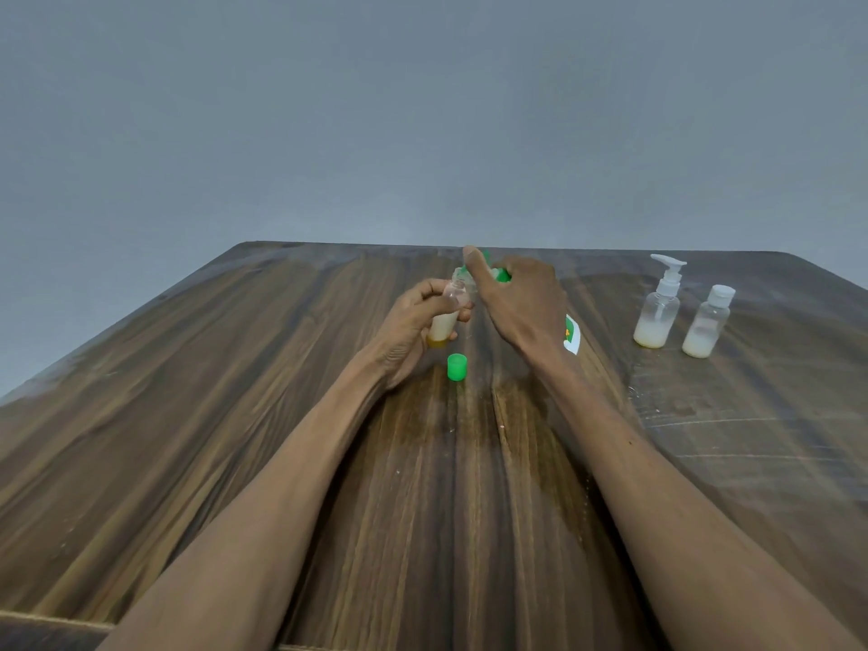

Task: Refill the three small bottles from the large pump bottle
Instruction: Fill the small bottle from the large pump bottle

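Head view: left hand (413,317) grips an uncapped small bottle (446,317), half full of cream liquid; right hand (516,303) covers the large pump bottle (572,335), fingers hidden, grasp unclear.

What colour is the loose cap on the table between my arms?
Bright green cap, seen clearest in the head view.

Lighting soft, even, moderately dim; source not discernible. Faint shadows under both forearms on the wooden table (235,415). Pale sheen on the table right of the grip. Wide-angle bending toward frame edges. Slight softness at the grip; wall (422,110) featureless grey.
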